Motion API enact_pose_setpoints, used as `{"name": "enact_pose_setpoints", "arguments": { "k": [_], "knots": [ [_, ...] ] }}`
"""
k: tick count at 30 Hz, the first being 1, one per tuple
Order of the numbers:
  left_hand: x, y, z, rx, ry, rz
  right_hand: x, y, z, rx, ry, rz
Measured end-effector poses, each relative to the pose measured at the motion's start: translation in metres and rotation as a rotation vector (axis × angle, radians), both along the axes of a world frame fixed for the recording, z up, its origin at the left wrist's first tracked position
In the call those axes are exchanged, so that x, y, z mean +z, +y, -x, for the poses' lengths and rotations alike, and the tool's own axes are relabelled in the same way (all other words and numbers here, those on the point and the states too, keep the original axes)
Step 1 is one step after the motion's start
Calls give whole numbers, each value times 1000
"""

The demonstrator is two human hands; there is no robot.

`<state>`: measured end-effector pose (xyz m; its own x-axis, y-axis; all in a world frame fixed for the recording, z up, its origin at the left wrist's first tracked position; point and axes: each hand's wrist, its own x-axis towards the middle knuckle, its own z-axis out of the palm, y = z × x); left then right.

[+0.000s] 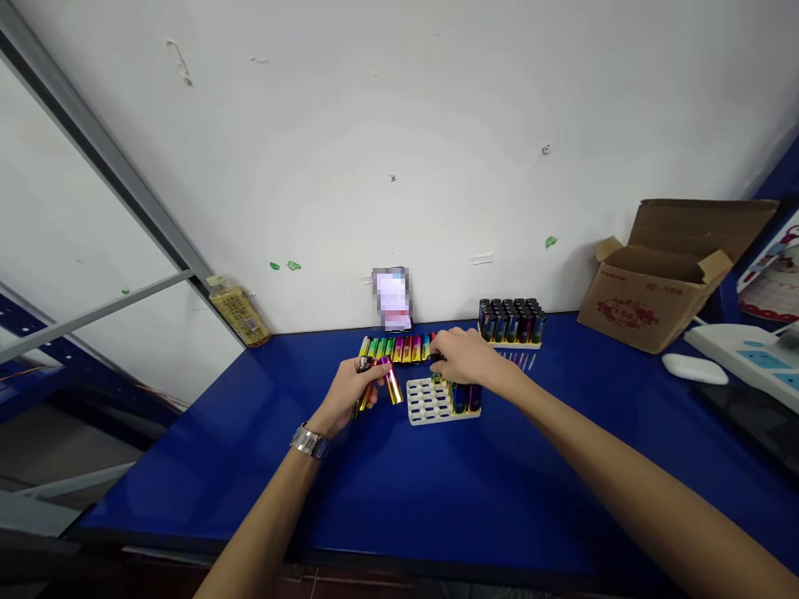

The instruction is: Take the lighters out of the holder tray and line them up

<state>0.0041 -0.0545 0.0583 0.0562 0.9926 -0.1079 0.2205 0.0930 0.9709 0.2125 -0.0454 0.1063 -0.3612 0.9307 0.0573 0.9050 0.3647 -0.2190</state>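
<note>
My left hand (350, 391) is closed around a few shiny gold lighters (393, 386) that stick out below its fingers. A row of coloured metallic lighters (394, 348) lies on the blue table (387, 491) just behind it. My right hand (465, 356) is curled, knuckles up, at the right end of that row, over a white tray (428, 402) with rows of holes. Some dark lighters (465, 398) stand in the tray's right side. What the right fingers grip is hidden.
A second tray full of dark lighters (512, 321) stands by the wall. An open cardboard box (667, 274) sits at the right, with a white mouse (694, 368) beside it. A yellow bottle (240, 314) leans in the left corner.
</note>
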Motion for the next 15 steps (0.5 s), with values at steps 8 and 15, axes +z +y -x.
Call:
{"name": "enact_pose_setpoints", "arguments": {
  "k": [8, 15],
  "knots": [
    [-5, 8, 27, 28, 495, 63, 15, -7, 45, 52, 131, 90],
    [-10, 12, 24, 88, 1179, -134, -26, 6, 85, 16, 75, 199]
  ]
}}
